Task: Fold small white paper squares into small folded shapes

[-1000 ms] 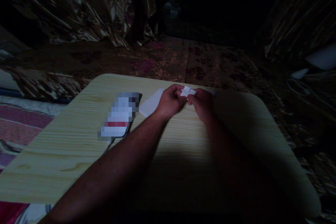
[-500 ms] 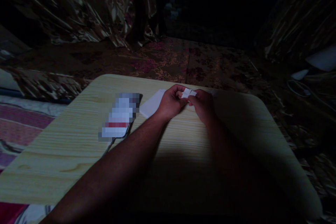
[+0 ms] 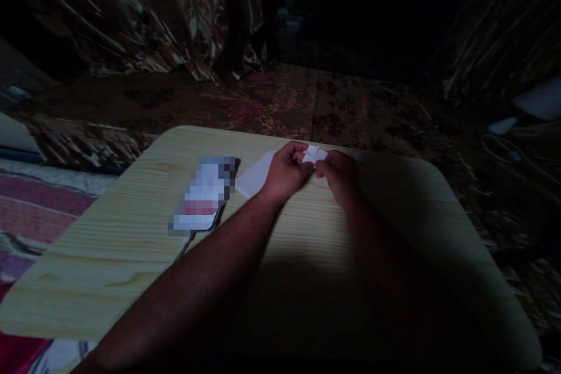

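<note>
Both hands meet at the far middle of a light wooden table [image 3: 131, 257]. My left hand [image 3: 284, 172] and my right hand [image 3: 339, 175] pinch a small folded piece of white paper [image 3: 314, 154] between their fingertips, just above the tabletop. Each hand is closed on one side of it. A flat white sheet of paper [image 3: 254, 178] lies on the table just left of my left hand, partly hidden by it.
A pixelated phone-like object [image 3: 201, 196] with a cable lies on the table's left half. Patterned carpet [image 3: 280, 99] and shiny curtains [image 3: 131, 17] surround the table. White items and a cord [image 3: 504, 146] lie on the floor at right. The scene is very dark.
The hands stay closed on the small folded paper, with only slight finger shifts. The view has drifted a little.
</note>
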`<state>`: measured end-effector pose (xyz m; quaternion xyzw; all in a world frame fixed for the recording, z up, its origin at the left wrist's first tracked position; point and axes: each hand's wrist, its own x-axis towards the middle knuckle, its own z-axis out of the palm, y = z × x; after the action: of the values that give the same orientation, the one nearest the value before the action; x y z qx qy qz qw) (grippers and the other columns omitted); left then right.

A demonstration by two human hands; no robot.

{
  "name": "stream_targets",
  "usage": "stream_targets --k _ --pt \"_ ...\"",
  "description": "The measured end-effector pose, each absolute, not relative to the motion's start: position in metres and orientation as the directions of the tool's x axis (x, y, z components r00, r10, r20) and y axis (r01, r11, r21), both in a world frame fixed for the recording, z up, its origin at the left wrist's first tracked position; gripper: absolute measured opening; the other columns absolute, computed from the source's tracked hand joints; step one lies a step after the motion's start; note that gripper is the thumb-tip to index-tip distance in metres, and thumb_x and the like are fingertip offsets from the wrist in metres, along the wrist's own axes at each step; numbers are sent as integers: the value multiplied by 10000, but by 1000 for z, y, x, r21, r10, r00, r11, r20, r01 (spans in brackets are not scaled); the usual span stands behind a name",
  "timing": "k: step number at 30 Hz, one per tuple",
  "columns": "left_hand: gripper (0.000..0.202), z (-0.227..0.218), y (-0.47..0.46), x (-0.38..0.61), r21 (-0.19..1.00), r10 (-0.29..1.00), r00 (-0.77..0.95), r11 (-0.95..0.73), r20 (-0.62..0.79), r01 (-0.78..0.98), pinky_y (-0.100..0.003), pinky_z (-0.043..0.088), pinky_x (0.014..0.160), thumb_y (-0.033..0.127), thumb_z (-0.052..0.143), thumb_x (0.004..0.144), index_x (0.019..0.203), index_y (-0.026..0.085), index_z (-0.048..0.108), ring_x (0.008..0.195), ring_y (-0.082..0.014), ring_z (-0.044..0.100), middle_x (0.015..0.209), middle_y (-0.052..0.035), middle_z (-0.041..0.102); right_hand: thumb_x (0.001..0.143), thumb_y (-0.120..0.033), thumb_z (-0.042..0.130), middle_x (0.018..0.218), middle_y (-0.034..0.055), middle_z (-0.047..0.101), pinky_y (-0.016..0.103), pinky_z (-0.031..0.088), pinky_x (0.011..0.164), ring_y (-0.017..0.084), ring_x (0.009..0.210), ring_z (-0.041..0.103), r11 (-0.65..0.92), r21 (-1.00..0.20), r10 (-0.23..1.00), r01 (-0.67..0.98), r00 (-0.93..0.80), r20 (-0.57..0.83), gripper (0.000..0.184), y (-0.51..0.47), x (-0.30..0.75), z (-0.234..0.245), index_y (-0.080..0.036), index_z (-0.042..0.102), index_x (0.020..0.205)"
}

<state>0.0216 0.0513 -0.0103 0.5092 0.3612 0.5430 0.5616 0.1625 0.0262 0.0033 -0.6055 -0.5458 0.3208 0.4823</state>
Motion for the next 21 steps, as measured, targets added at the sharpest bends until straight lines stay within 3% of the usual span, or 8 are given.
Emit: stream_targets --k 13,21 --pt "378 -12 52 21 961 971 166 -130 173 -243 -198 391 533 141 800 628 974 166 650 548 -76 530 652 56 641 705 -293 641 566 -32 635 258 354 514 125 517 485 37 -953 971 302 213 106 102 26 162 4 -196 629 676" --pt "404 -18 56 20 972 973 203 -63 110 -225 -217 431 567 184 832 616 984 158 669 568 -93 576 705 20 690 708 -295 619 596 -26 644 260 383 544 140 566 535 50 -954 974 295 196 112 111 26 163 3 -190 653 723"
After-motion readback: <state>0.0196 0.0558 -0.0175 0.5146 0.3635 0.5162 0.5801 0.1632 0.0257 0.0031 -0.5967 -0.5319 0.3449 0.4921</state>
